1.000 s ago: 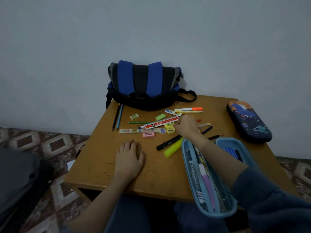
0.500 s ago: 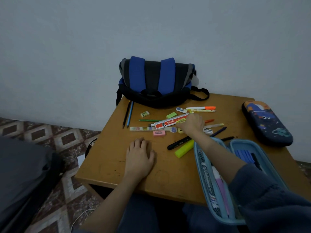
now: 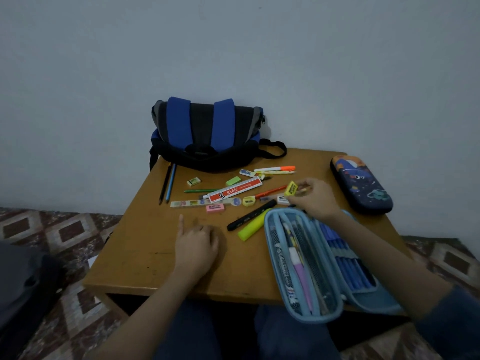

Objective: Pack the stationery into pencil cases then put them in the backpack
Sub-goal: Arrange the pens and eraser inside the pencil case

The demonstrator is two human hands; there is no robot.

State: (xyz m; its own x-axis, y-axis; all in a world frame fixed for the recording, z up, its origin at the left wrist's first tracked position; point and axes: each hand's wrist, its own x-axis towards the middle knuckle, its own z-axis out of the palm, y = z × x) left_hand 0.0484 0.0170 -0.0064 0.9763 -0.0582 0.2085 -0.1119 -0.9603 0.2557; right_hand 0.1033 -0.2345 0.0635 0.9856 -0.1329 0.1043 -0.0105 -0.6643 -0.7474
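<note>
We pinch a small yellow rectangular eraser [image 3: 291,188] in our right hand [image 3: 314,200], just beyond the open light-blue fabric pencil case [image 3: 315,317]; our left hand [image 3: 196,245] rests loose and empty.

One backpack [image 3: 205,136], two pencil cases [image 3: 315,317] [image 3: 361,184], two rulers [image 3: 235,190] [image 3: 197,203], one sharpener [image 3: 248,201], one pink eraser [image 3: 215,208], one yellow eraser [image 3: 291,188], two hands [image 3: 196,245] [image 3: 315,198].
</note>
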